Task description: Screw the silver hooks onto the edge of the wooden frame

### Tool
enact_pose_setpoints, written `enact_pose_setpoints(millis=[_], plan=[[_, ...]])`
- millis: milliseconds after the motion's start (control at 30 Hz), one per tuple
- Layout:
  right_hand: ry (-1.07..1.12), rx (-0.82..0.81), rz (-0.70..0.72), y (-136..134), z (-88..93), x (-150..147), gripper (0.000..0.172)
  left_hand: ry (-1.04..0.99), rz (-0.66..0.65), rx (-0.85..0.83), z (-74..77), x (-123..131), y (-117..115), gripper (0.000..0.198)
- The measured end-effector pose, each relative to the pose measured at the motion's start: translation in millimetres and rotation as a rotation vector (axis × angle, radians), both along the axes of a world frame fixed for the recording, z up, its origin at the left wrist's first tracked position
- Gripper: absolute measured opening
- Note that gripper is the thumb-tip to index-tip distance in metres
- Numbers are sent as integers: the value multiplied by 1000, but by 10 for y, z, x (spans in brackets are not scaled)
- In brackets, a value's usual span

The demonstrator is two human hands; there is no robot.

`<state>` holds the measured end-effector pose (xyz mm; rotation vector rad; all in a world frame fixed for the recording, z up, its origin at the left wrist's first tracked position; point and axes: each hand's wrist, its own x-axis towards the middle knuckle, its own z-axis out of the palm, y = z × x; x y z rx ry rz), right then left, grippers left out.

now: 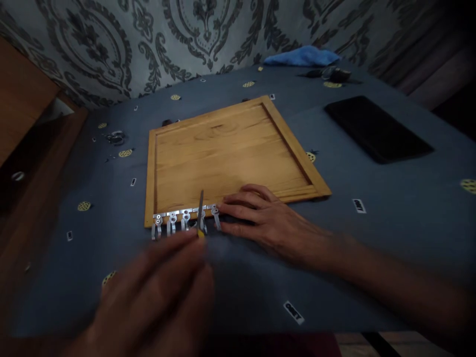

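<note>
A framed wooden panel [223,148] lies on the blue tablecloth. Along its near left edge sits a row of several silver metal hinges [173,218], with screws in them. My left hand [159,292], blurred in the foreground, is closed on a screwdriver [201,210] with a bit of yellow at its handle; its thin shaft points up across the hinge row. My right hand [260,218] rests at the panel's near edge, its fingertips and thumb closed around the rightmost hinge [216,216]. The screwdriver's handle is mostly hidden by my left fingers.
A black flat case [377,130] lies on the right of the tablecloth [334,277]. At the back are a blue cloth [303,56] and a dark tool [336,74]. Small metal parts [116,137] lie at the left, near wooden furniture [26,94]. A patterned wall stands behind.
</note>
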<state>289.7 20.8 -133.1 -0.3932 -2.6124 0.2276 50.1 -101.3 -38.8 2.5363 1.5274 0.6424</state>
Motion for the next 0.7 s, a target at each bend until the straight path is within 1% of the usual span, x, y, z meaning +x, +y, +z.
enact_pose_setpoints(millis=[33, 67, 100, 167, 233, 267, 300, 367, 433, 500, 567, 633, 700], plan=[[10, -2, 3, 1, 2, -2, 31, -15, 32, 83, 50, -23, 152, 47], [19, -3, 6, 2, 5, -5, 31, -24, 64, 107, 90, -42, 333, 37], [24, -4, 10, 2, 9, -9, 30, -68, 61, 84, 115, -59, 533, 23], [27, -3, 17, 3, 19, -15, 29, -278, 79, -12, 110, -102, 943, 2], [23, 6, 14, 5, 27, -20, 29, -517, 90, -159, 28, -173, 1302, 14], [21, 12, 11, 6, 29, -21, 28, -570, 75, -231, -34, -222, 1446, 21], [18, 16, 9, 8, 28, -22, 28, -567, 70, -268, -101, -277, 1562, 26], [21, 27, 8, 15, 18, -21, 28, -421, 55, -257, -222, -389, 1707, 31], [29, 37, 11, 22, 1, -18, 27, -335, 58, -241, -292, -469, 1735, 29], [35, 45, 12, 26, -13, -16, 27, -273, 75, -196, -296, -485, 1653, 24], [28, 39, 7, 24, -14, -15, 26, -208, 84, -133, -260, -436, 1480, 21], [27, 23, 7, 16, -2, -17, 27, -155, 43, -135, -228, -351, 1256, 24], [35, 6, 9, 6, 18, -20, 27, -89, -42, -208, -231, -264, 1039, 39]])
